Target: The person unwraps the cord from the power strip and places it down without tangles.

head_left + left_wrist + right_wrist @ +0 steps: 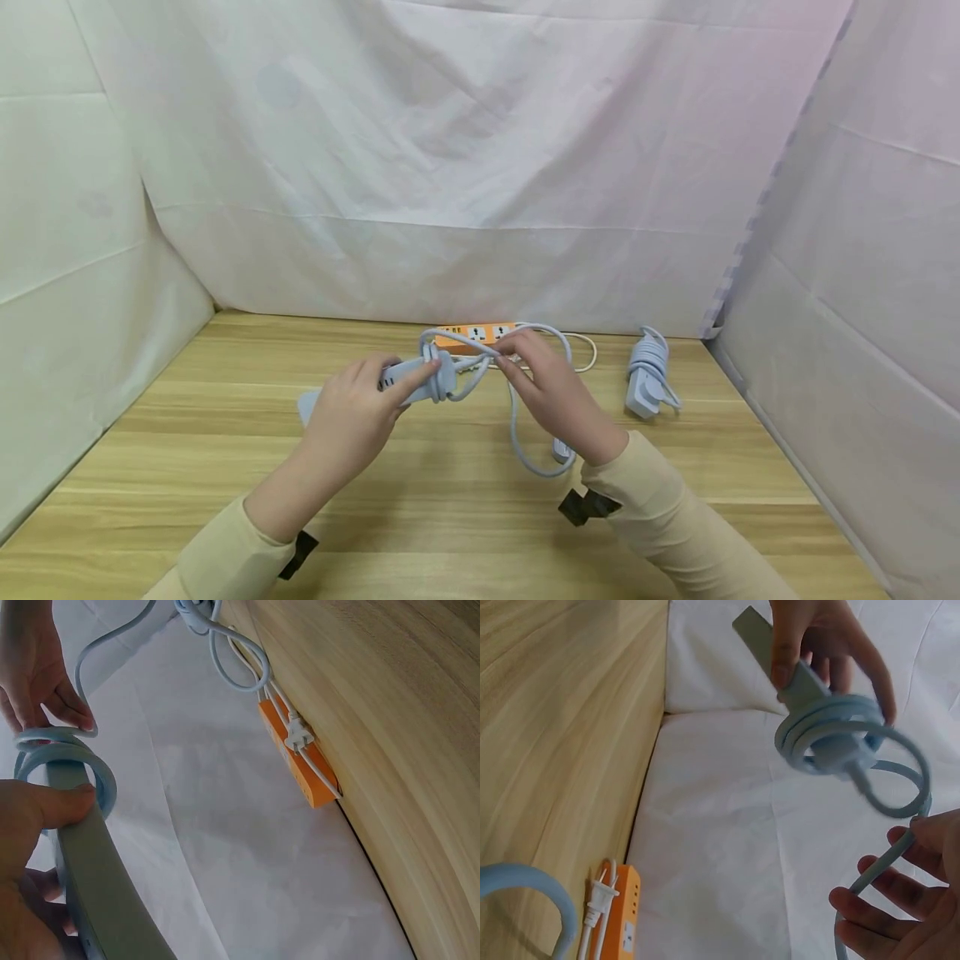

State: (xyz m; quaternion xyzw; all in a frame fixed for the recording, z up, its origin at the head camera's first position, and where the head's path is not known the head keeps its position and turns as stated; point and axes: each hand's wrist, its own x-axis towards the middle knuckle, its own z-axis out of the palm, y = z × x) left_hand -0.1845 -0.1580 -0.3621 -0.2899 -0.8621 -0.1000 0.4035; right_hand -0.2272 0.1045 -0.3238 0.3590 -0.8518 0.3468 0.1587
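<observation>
My left hand [352,408] grips a pale blue-grey power strip [109,877] above the table, thumb along one face and fingers behind it. Turns of its power cord [810,735] are wound around one end of the strip, near my left fingertips. To the right, my right hand [551,387] pinches the cord between thumb and fingers. In the right wrist view, the held cord [885,861] runs across the curled fingers. From there the loose length hangs in a loop, with the plug [561,450] low beside my right wrist.
An orange power strip [459,342] with a white cord and plug [298,736] lies at the table's back edge. Another pale strip [643,392], its cord coiled around it, lies at the back right. White cloth [450,167] hangs behind and at both sides.
</observation>
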